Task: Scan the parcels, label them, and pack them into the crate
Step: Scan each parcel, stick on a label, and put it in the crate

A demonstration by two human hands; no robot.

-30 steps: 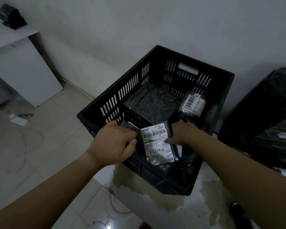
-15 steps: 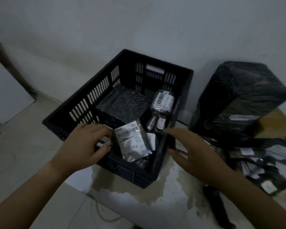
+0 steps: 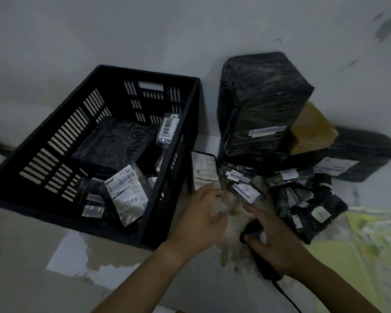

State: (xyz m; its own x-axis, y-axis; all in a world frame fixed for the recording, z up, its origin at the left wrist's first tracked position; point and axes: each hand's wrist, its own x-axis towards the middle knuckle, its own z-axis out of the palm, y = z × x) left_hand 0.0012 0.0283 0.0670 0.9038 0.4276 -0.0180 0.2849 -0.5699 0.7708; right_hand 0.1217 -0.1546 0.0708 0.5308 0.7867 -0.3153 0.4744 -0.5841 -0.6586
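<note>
Black slotted plastic crate (image 3: 54,143) stands at left on a worn, patchy surface. Contents: one large box parcel in creased black wrap (image 3: 113,143) toward the far wall; a labelled pouch (image 3: 128,195), barcode at top and handwriting below, leaning in the near corner; a small barcoded parcel (image 3: 168,129) upright against the right wall.

A flat parcel with a white label (image 3: 204,172) leans on the crate's outer right side. The left hand (image 3: 201,220) is below it, fingers spread and loosely bent, gripping nothing; blur hides whether the fingertips touch it.

The right hand (image 3: 278,240) is closed round the barcode scanner (image 3: 253,229), thumb on the near side, green light showing. Beyond lies a heap of small black parcels (image 3: 303,199), with a tall wrapped parcel (image 3: 262,109) behind.

Change since half a second ago: the left hand has left the pouch and the crate rim; the pouch remains inside. The right hand, then spread above the surface, has come down on the scanner.
</note>
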